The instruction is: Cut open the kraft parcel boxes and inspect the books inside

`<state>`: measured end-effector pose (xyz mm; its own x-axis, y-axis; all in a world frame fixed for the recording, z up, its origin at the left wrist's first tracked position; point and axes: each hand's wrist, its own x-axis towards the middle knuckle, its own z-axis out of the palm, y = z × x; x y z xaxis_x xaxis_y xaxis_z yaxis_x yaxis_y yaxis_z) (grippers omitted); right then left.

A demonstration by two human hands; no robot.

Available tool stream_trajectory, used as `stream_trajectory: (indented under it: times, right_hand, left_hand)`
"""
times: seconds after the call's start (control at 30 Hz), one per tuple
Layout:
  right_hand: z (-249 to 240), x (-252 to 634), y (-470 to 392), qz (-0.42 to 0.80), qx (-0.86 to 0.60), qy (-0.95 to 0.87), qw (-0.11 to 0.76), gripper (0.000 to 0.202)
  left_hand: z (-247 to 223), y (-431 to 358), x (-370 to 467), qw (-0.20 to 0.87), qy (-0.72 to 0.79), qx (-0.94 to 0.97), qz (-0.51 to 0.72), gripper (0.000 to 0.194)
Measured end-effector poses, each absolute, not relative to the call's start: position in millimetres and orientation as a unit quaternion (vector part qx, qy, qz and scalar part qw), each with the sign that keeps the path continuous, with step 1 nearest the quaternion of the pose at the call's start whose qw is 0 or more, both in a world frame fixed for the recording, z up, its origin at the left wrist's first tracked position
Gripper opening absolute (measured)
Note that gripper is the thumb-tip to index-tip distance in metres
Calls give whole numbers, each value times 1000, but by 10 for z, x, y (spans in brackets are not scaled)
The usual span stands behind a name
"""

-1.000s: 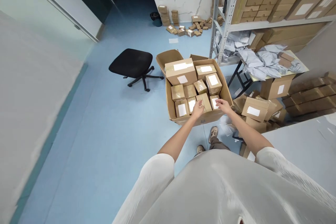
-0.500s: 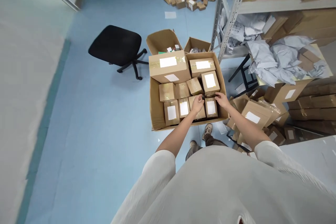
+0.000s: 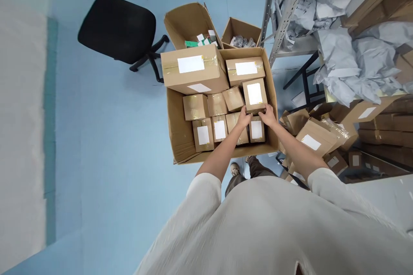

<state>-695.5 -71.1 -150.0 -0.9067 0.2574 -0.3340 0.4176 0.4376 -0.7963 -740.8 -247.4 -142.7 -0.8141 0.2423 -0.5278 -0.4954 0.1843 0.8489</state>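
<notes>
A large open carton [image 3: 180, 124] holds several small brown boxes with white labels. My left hand [image 3: 244, 119] is closed at the lower left corner of a labelled box [image 3: 254, 93] in the carton's right part. At that box's lower right corner is my right hand [image 3: 268, 116], its fingers against the cardboard, so the box sits between both hands. Just below them stands a smaller labelled box [image 3: 257, 129]. The biggest box [image 3: 193, 68] rests at the carton's upper left, beside a wide labelled box [image 3: 245, 69].
Behind the carton stand two open boxes [image 3: 190, 19] [image 3: 242, 29]. A black chair [image 3: 118, 28] is at the left. On the right are a metal shelf [image 3: 289, 17], grey mailing bags [image 3: 342, 58] and piled cartons [image 3: 318, 135].
Both hands have come onto the lower corners of the labelled box; the small dark item at my left fingertips no longer shows. The view has shifted, with the chair and carton appearing larger.
</notes>
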Motion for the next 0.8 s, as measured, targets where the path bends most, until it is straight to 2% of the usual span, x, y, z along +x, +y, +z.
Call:
stream_trajectory:
  times: [0.13, 0.23, 0.33, 0.53, 0.8]
  right_hand:
    - [-1519, -6916, -804, -508, 276, 810, 101, 68]
    - [-1520, -6888, -843, -505, 306, 801, 102, 59]
    - [-1472, -6840, -878, -496, 314, 805, 85, 59]
    - [-1224, -6598, -1022, -483, 310, 814, 90, 59]
    - [-642, -6182, -1249, -462, 321, 827, -3, 58]
  left_hand:
    - [-1436, -2536, -7380, 289, 723, -127, 615, 80]
    - [-1440, -2607, -7320, 289, 757, -134, 571, 67]
    - [-1402, -2693, -7231, 279, 770, -112, 563, 55]
    - [-1153, -2908, -7055, 224, 780, -57, 581, 67]
    - [-643, -3134, -6652, 193, 801, 30, 567, 66]
